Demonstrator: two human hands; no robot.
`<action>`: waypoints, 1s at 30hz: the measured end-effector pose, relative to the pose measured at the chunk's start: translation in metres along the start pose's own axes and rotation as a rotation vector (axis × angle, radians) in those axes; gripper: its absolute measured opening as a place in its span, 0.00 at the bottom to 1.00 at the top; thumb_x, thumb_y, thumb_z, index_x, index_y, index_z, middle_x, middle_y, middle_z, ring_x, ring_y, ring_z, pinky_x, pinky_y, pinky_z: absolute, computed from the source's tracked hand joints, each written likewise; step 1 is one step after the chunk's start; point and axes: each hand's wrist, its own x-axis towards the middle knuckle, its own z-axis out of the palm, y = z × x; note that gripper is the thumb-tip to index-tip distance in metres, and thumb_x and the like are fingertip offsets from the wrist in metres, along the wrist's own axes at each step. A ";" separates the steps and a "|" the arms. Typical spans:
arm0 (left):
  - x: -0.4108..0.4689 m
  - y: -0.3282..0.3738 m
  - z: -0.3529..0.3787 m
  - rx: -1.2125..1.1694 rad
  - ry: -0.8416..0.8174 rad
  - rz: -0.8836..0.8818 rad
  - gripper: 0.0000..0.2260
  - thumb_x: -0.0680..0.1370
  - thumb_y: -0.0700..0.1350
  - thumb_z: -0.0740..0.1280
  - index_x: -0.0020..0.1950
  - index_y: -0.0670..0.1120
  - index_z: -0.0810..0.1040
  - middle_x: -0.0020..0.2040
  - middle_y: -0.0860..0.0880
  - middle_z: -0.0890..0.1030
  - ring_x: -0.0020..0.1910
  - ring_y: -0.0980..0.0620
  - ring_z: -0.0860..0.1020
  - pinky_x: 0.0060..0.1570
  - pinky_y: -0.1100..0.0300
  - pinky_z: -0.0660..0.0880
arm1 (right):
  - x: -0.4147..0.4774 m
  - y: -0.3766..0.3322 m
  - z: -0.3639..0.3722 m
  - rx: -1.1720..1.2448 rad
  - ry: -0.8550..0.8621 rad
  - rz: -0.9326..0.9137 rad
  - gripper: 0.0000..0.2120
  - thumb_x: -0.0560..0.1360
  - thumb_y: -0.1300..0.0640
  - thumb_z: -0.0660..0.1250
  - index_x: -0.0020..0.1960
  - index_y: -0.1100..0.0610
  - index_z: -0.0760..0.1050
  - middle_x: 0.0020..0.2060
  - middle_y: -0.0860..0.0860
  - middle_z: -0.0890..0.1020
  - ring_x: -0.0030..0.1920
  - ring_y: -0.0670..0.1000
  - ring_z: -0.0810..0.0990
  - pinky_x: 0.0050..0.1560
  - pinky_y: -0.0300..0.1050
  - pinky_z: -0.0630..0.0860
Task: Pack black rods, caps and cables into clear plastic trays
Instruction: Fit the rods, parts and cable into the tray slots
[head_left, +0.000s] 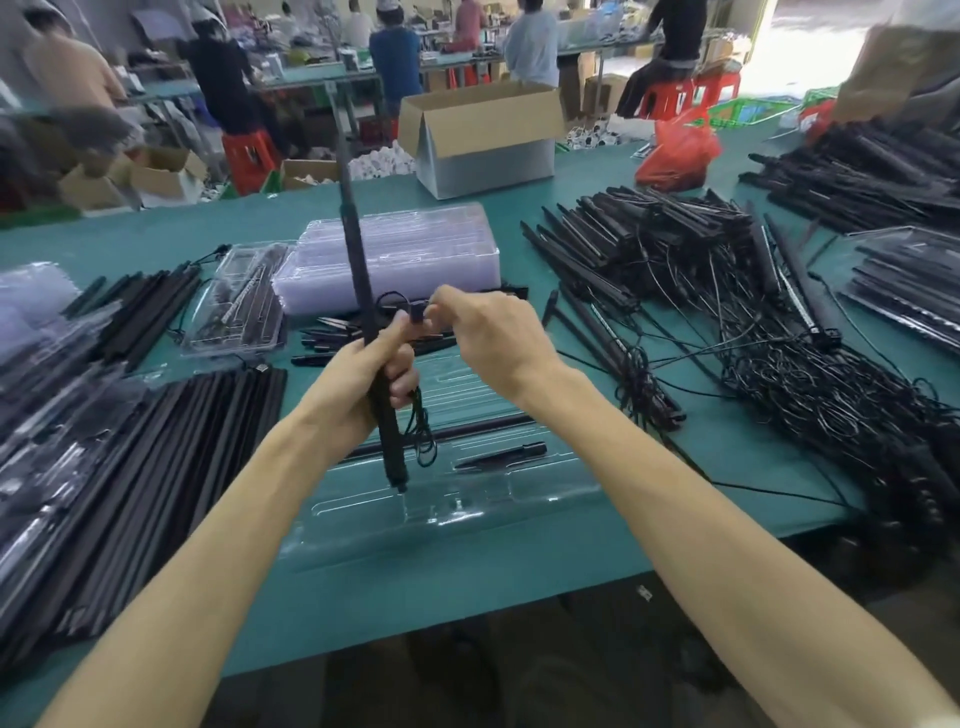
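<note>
rod stands upright, gripped in left hand; right hand fingertips pinch its cable beside the left thumb.

2 hands, the left hand and the right hand, share 1 black rod and 1 cable. 1 open tray holds 1 packed rod and 1 cap. 1 cardboard box, 1 red bag; loose rods beyond counting.

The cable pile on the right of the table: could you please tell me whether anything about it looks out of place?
Yes. The cables trail from the heaped black rods in one loose tangle that sprawls to the table's near edge, whereas the rod stack on the left lies neatly parallel.
</note>
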 end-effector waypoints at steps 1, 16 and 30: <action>0.000 -0.001 0.000 -0.082 -0.022 -0.031 0.18 0.78 0.58 0.68 0.58 0.46 0.82 0.32 0.53 0.60 0.28 0.57 0.64 0.24 0.67 0.63 | -0.004 -0.001 0.004 0.013 -0.030 -0.004 0.08 0.82 0.59 0.60 0.56 0.57 0.77 0.45 0.53 0.87 0.42 0.60 0.84 0.35 0.51 0.75; 0.022 -0.016 0.006 -0.167 0.294 0.066 0.09 0.77 0.49 0.74 0.51 0.44 0.82 0.30 0.53 0.66 0.27 0.56 0.68 0.26 0.64 0.67 | -0.088 0.042 0.001 -0.023 -0.067 0.203 0.12 0.84 0.53 0.59 0.53 0.61 0.76 0.43 0.53 0.82 0.40 0.54 0.78 0.48 0.52 0.74; 0.024 -0.016 -0.033 -0.178 0.498 0.076 0.06 0.78 0.47 0.72 0.48 0.45 0.80 0.29 0.54 0.67 0.26 0.57 0.67 0.29 0.65 0.65 | -0.154 0.086 -0.043 -0.150 -0.048 0.498 0.08 0.80 0.63 0.63 0.54 0.61 0.80 0.44 0.53 0.83 0.48 0.54 0.76 0.51 0.48 0.74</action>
